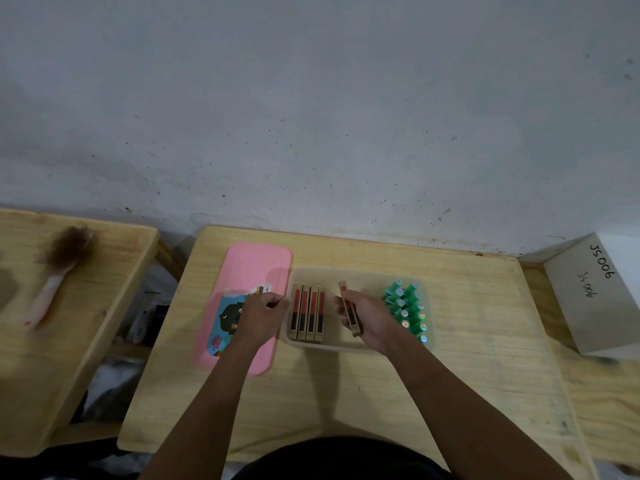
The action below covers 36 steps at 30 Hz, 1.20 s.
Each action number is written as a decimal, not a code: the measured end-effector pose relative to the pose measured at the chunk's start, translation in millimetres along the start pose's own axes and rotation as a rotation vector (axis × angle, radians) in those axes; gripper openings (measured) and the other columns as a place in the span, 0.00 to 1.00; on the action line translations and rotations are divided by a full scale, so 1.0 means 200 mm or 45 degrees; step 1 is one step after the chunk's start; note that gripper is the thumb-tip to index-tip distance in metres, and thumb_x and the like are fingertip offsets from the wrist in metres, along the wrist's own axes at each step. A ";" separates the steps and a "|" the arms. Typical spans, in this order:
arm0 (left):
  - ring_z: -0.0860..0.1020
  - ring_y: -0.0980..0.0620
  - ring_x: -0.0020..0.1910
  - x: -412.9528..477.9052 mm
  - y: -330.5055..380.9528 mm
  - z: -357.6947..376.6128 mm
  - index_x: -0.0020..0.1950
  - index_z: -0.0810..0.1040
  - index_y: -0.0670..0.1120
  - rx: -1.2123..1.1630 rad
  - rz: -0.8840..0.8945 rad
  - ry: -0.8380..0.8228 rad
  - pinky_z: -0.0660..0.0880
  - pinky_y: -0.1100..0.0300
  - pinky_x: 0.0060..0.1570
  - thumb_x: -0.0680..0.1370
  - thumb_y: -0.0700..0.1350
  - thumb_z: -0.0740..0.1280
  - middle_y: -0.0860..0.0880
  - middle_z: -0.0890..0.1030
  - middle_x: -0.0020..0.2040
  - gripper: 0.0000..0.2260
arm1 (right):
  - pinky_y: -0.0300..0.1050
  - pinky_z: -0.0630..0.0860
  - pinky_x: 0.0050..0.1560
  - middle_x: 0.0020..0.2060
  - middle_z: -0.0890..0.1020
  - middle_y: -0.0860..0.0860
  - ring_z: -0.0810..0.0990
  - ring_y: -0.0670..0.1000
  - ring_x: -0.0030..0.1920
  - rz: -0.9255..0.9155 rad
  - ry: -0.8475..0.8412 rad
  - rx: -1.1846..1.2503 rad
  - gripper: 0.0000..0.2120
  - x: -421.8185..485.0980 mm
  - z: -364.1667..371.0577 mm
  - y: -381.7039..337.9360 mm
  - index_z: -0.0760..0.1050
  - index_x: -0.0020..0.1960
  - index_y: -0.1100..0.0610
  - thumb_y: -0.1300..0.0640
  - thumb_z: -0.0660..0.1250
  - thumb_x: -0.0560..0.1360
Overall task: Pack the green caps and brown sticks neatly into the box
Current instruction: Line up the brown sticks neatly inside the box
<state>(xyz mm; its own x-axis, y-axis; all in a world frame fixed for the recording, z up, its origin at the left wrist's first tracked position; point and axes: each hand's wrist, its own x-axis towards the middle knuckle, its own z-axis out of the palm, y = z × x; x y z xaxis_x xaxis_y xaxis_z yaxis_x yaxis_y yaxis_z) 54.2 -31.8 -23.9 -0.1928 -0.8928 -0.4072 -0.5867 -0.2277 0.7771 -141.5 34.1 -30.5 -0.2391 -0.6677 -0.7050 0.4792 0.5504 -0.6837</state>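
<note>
A translucent box [360, 273] sits on the wooden table. Several brown sticks [308, 313] with red bands lie side by side in its left part. Several green caps [407, 308] stand in two rows along its right side. My right hand [367, 318] grips one more brown stick [348, 308] over the middle of the box, tilted slightly. My left hand [263, 315] rests at the box's left wall with its fingers curled, above the pink lid; whether it pinches anything is unclear.
A pink lid [242, 271] with a printed label lies left of the box. A white carton [595, 292] marked JS006 stands at the right. A brush [59, 268] lies on a second wooden table at the left. A wall rises behind.
</note>
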 end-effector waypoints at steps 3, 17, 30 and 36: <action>0.81 0.49 0.45 0.00 0.00 0.00 0.54 0.81 0.42 -0.005 0.009 0.000 0.80 0.50 0.52 0.79 0.45 0.65 0.48 0.82 0.44 0.10 | 0.47 0.78 0.43 0.49 0.84 0.54 0.84 0.52 0.49 -0.077 0.061 -0.194 0.09 0.03 0.01 0.02 0.76 0.57 0.60 0.58 0.63 0.80; 0.81 0.51 0.44 0.00 0.00 -0.01 0.53 0.81 0.42 0.018 0.043 0.000 0.80 0.56 0.48 0.79 0.45 0.65 0.48 0.83 0.43 0.09 | 0.43 0.76 0.50 0.46 0.83 0.55 0.81 0.53 0.47 -0.282 0.361 -1.000 0.12 0.09 0.10 0.04 0.82 0.52 0.61 0.54 0.70 0.74; 0.81 0.51 0.43 -0.01 0.00 -0.01 0.52 0.81 0.42 0.022 0.024 0.006 0.79 0.59 0.45 0.79 0.45 0.65 0.48 0.82 0.42 0.09 | 0.42 0.76 0.40 0.49 0.84 0.54 0.82 0.52 0.42 -0.298 0.283 -1.084 0.14 0.10 0.11 0.07 0.75 0.59 0.54 0.53 0.68 0.75; 0.81 0.50 0.44 -0.01 0.01 0.00 0.53 0.81 0.42 -0.001 0.020 0.003 0.80 0.53 0.49 0.79 0.45 0.65 0.47 0.83 0.44 0.09 | 0.50 0.78 0.44 0.48 0.81 0.54 0.81 0.55 0.43 -0.373 0.230 -1.351 0.18 0.10 0.11 0.07 0.66 0.64 0.43 0.55 0.61 0.75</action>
<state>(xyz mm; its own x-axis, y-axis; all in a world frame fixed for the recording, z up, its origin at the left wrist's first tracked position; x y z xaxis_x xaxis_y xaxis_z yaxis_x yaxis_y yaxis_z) 54.1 -30.7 -21.9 -0.2004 -0.8971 -0.3937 -0.5827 -0.2139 0.7840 -120.6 17.8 -50.7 -0.3856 -0.8067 -0.4479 -0.5594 0.5904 -0.5818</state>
